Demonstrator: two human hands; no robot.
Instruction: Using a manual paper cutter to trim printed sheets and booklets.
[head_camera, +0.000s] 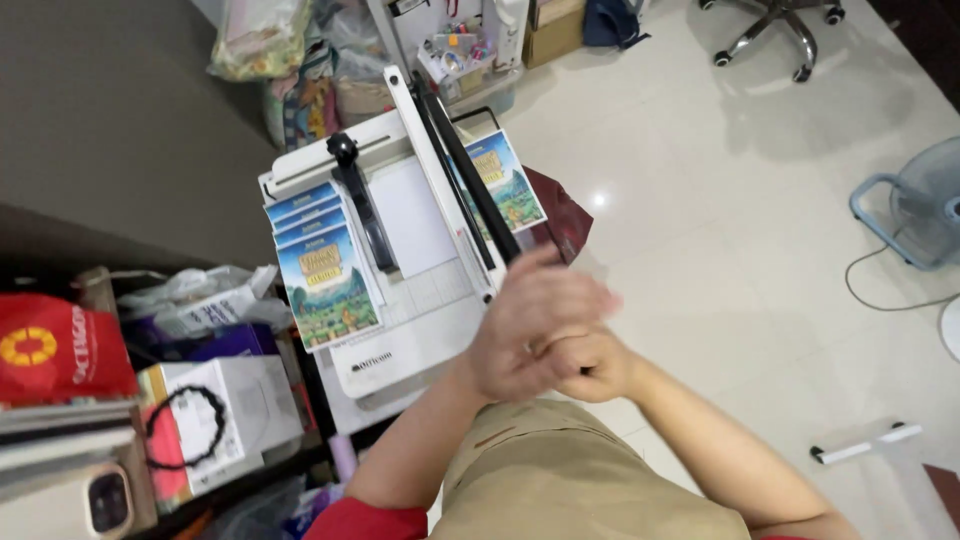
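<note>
Hands, two: left hand (530, 325) and right hand (590, 365) clasp one black cutter lever (480, 195); four printed cards (322, 265) stacked left, one card (505, 180) right.

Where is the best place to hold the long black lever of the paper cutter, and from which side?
Hold the black lever at its near free end, coming from above, where both hands, left over right, now clasp it. Its far end looks hinged at the cutter's back, giving most leverage here.

Bright room, floor glare, blurred hands
</note>
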